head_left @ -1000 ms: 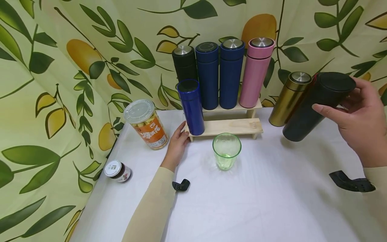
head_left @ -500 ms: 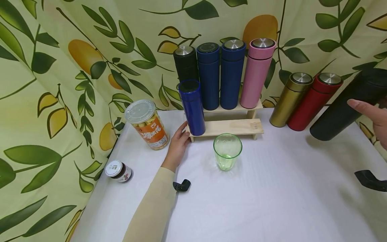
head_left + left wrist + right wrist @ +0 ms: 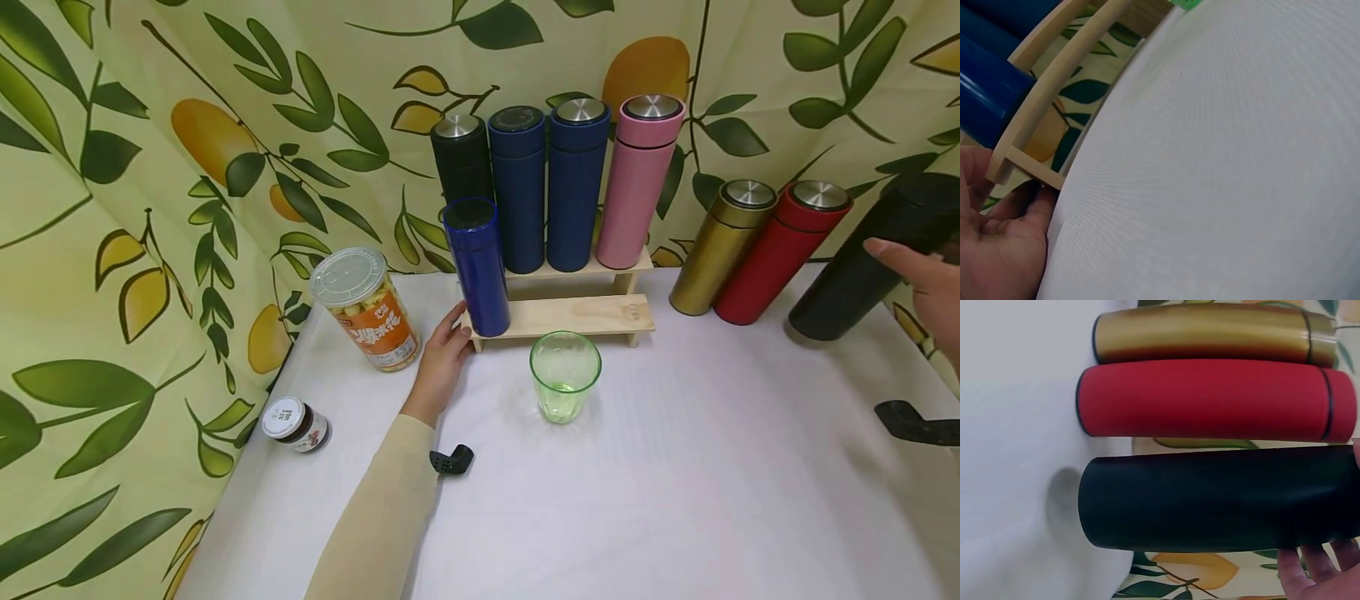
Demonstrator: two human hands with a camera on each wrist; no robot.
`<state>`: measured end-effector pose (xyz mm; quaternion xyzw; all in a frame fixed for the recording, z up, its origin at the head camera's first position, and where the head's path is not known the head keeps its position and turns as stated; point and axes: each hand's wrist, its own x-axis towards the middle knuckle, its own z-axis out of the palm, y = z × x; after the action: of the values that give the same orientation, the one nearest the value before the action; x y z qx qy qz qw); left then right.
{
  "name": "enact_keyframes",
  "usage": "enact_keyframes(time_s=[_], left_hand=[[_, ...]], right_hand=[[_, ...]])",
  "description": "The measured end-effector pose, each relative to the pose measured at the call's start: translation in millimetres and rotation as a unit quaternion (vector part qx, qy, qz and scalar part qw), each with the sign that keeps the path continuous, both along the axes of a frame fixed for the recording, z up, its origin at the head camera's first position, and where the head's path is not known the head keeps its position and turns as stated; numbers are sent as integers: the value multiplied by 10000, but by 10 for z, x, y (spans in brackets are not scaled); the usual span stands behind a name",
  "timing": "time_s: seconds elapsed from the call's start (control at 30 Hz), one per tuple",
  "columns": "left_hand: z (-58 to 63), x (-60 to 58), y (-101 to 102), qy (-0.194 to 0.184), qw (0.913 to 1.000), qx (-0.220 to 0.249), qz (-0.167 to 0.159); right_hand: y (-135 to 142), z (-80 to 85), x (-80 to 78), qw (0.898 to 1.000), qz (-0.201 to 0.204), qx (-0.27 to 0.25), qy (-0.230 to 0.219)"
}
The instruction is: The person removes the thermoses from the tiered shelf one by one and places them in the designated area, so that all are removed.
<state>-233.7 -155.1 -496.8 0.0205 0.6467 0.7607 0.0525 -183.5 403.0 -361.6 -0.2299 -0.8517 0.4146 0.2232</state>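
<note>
My right hand (image 3: 933,300) grips a large black thermos (image 3: 855,267) near its top, at the right edge of the head view. In the right wrist view, fingers (image 3: 1319,569) lie against its side. Its base is close to the white cloth; I cannot tell whether it touches. Beside it stand a red thermos (image 3: 780,254) and a gold thermos (image 3: 720,250). My left hand (image 3: 440,371) holds the left end of a two-step wooden rack (image 3: 577,315), thumb and fingers about its corner (image 3: 1007,165). A glossy blue thermos (image 3: 477,271) stands on the lower step there.
On the upper step stand a black thermos (image 3: 461,158), two navy thermoses (image 3: 517,200) and a pink thermos (image 3: 637,196). A green glass (image 3: 565,379) is in front of the rack. At left are a popcorn tub (image 3: 367,308) and a small jar (image 3: 296,425). A leaf-patterned curtain (image 3: 300,125) hangs behind.
My right hand has carried the large black thermos to the right and lowered it beside the red one, which it had been hiding. The left hand keeps its place on the rack.
</note>
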Motion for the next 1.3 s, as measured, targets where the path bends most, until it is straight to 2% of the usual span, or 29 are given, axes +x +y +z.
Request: enact_keyframes(time_s=[0.2, 0.4, 0.57, 0.9, 1.13, 1.3], left_hand=[[6, 4, 6, -15, 10000, 77, 13], [7, 10, 19, -44, 9997, 252, -30], [8, 16, 25, -33, 9996, 263, -35], [25, 4, 25, -41, 9997, 252, -12], [17, -12, 23, -9, 9997, 234, -7], [8, -9, 31, -37, 9996, 264, 22]], right_hand=[[-36, -40, -116, 9993, -90, -142, 347], [-45, -106, -171, 9995, -206, -95, 233], [-82, -125, -211, 9990, -241, -343, 141], [-94, -154, -207, 9996, -186, -199, -56], [-79, -166, -182, 9990, -62, -448, -19], [-49, -163, -147, 9998, -24, -167, -100]])
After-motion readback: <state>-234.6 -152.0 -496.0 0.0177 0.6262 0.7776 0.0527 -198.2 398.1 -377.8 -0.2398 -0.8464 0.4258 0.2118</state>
